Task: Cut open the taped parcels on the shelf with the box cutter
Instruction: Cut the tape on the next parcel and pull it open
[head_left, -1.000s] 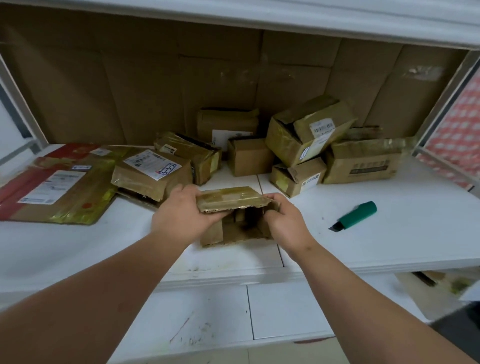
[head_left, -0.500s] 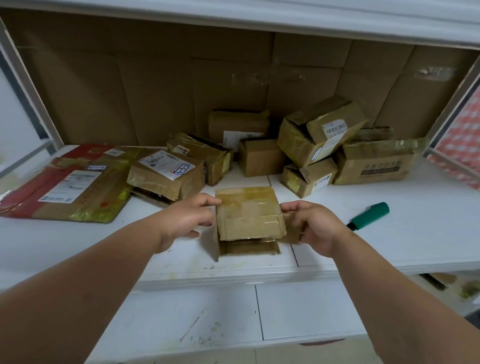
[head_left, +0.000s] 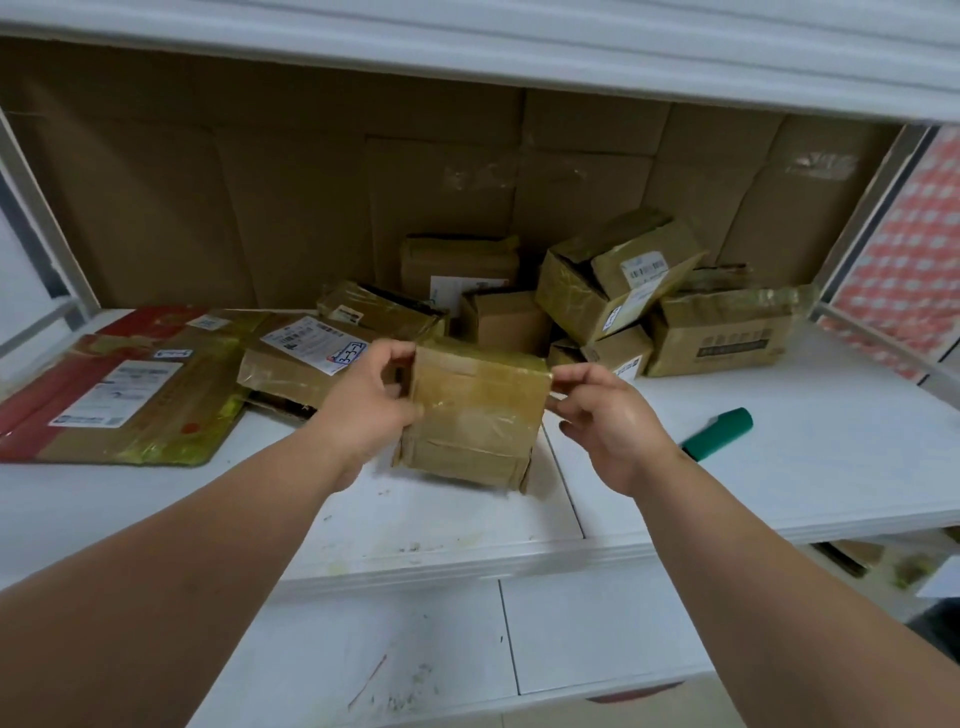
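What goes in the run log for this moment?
left hand: grips parcel | right hand: pinches parcel corner | cutter: untouched on shelf

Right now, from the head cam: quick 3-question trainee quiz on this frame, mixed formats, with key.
1. True or false: the box cutter is in the right hand.
2. Which hand grips the taped parcel's left side? A) left hand B) right hand C) neither
3. Fill in: the box cutter lies on the white ____.

Key: 1 false; 2 A; 3 shelf.
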